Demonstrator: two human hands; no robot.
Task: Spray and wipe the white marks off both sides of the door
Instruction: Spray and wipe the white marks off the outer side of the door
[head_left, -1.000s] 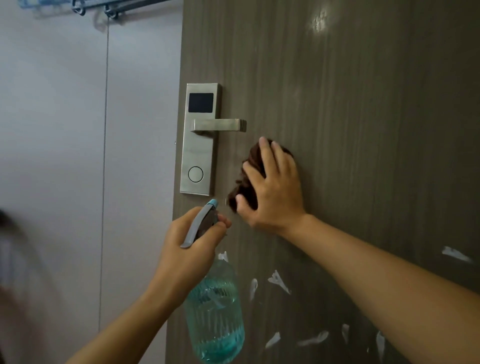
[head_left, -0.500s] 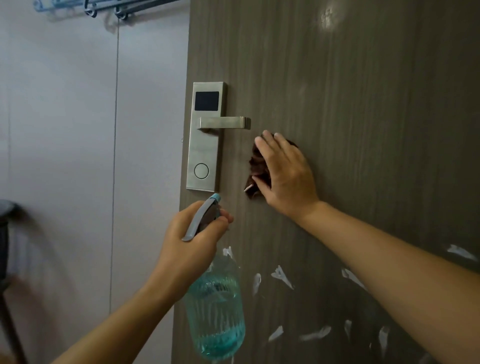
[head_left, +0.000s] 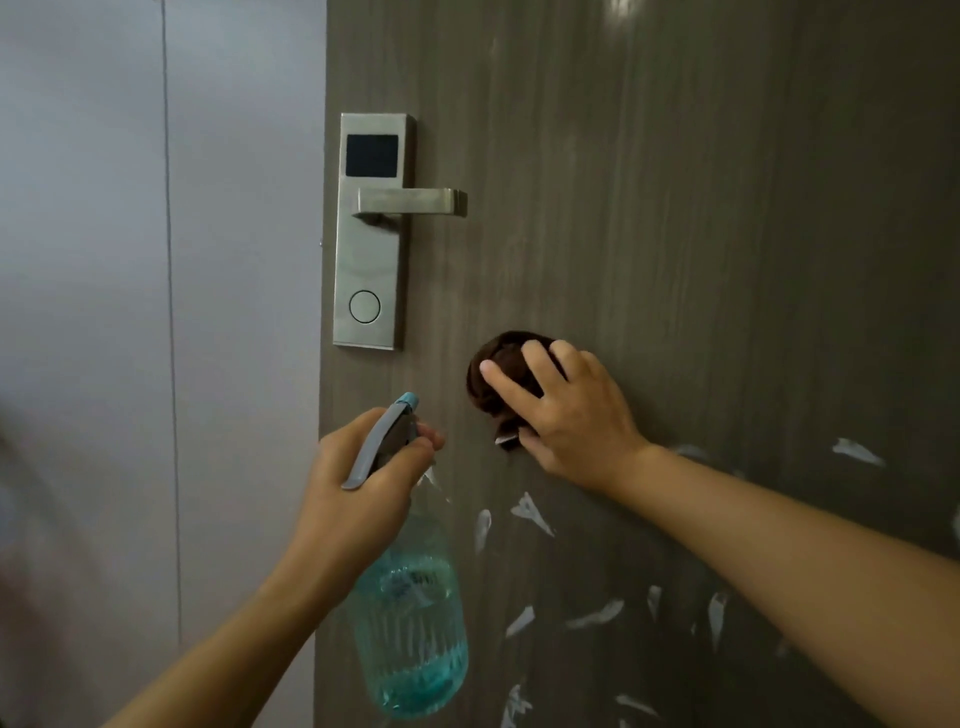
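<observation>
The right hand (head_left: 576, 415) presses a bunched brown cloth (head_left: 501, 371) against the door (head_left: 675, 234) right of the lock plate (head_left: 371, 234), above white marks (head_left: 530, 512), while the left hand (head_left: 363, 478) grips the spray bottle (head_left: 410, 613).

Much of the cloth (head_left: 498, 374) is covered by the right hand (head_left: 571, 410), the bottle (head_left: 410, 623) neck is hidden by the left hand (head_left: 358, 493), and the door (head_left: 701, 234) is cut off at three edges.

My brown cloth (head_left: 501, 375) presses flat on the dark wood-grain door (head_left: 675, 208), lock plate (head_left: 371, 234) at ten o'clock, white marks (head_left: 530, 512) at six.
</observation>
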